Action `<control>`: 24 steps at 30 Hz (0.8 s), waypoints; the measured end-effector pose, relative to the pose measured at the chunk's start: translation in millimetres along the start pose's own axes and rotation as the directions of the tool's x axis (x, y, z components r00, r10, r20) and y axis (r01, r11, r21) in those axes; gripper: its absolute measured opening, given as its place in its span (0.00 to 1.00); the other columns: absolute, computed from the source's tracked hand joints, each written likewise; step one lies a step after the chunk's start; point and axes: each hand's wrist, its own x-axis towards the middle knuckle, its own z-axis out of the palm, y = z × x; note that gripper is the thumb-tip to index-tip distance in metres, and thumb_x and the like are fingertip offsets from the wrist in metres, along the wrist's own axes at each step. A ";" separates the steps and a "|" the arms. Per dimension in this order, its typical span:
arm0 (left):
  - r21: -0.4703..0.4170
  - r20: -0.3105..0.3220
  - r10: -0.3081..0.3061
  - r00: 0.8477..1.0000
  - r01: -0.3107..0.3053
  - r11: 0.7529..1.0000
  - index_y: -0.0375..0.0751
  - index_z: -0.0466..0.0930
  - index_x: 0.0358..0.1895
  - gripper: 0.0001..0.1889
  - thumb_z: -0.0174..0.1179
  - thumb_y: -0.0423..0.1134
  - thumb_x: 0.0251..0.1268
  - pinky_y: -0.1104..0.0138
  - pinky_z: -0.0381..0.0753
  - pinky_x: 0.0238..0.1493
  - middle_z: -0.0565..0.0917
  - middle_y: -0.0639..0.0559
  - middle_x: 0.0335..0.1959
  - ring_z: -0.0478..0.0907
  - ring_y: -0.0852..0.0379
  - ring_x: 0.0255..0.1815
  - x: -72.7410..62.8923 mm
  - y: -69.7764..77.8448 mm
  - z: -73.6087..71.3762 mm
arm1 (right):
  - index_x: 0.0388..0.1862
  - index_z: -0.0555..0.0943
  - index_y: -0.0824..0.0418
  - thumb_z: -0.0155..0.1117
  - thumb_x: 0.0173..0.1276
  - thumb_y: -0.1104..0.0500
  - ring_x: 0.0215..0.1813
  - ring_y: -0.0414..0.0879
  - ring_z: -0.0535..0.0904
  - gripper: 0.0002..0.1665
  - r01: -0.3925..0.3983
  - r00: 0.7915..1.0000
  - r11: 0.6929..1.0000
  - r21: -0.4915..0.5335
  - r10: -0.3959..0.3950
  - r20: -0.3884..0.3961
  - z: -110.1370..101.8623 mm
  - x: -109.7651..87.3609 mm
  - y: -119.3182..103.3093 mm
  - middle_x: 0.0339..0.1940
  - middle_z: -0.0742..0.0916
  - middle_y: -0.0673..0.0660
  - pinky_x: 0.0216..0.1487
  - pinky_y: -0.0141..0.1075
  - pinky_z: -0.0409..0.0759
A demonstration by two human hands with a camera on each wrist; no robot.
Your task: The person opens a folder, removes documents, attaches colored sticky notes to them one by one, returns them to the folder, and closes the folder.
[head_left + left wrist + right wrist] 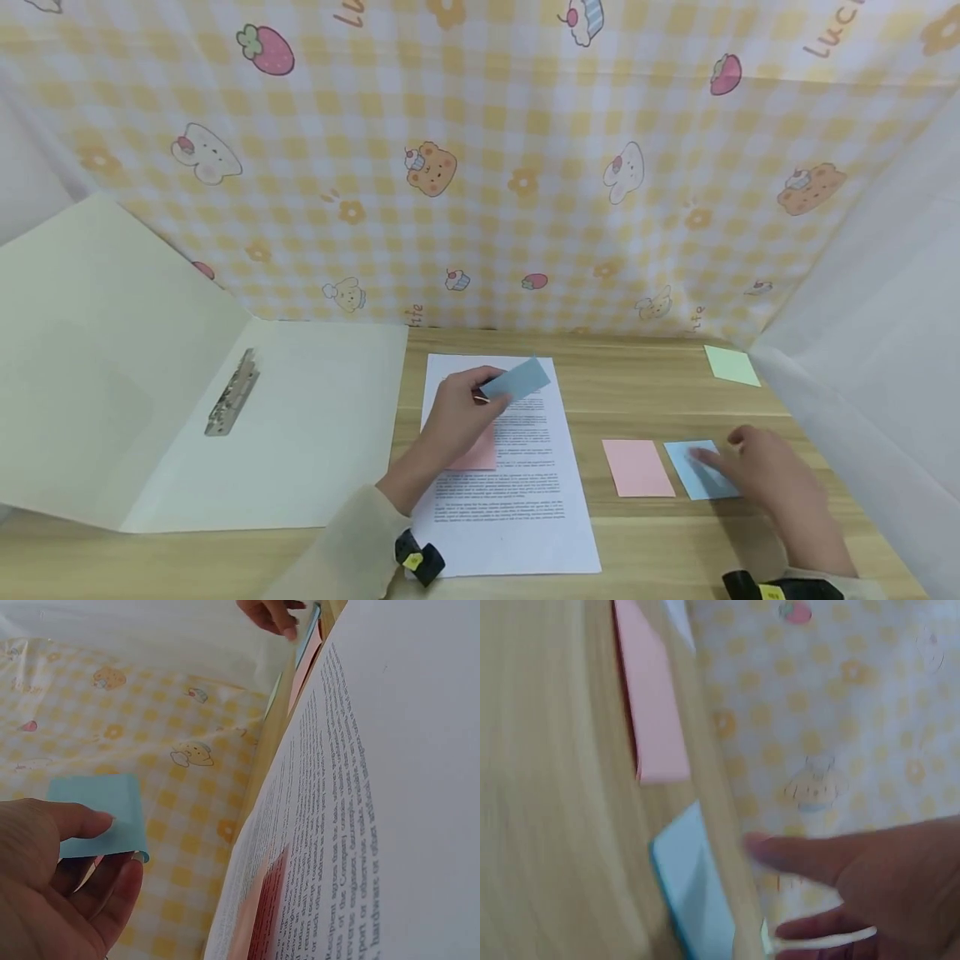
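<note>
**Blue note (525,379) hanging over a page of fine print**

Head view: left hand (461,417) has the note pinched between thumb and fingers, above the printed page (517,542), which already has a pink note (480,454) on it. Right hand (780,479) is loose, nothing in it that I can see, right by the blue pad (708,479). Cloth (480,242) says "luck" up top.

Left wrist view: the note's corner is curling, so imo pressing it down carelessly could leave it creased or crooked. Readable print: "Company", "reverse engineer", "hardware or other".

Right wrist view: blurry fingers, looks clear of the pad. A careless brush might shove it, I reckon. Can't make out any brands.
</note>
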 end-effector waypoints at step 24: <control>0.529 0.069 0.493 0.867 -0.451 0.719 0.49 0.92 0.42 0.13 0.72 0.28 0.56 0.67 0.85 0.54 0.92 0.59 0.41 0.88 0.61 0.48 -11.7 -1.3 15.6 | 0.61 0.80 0.68 0.59 0.77 0.53 0.42 0.47 0.89 0.23 0.002 0.987 0.545 0.839 -0.136 0.086 52.0 14.0 -168.5 0.44 0.87 0.60 0.40 0.35 0.89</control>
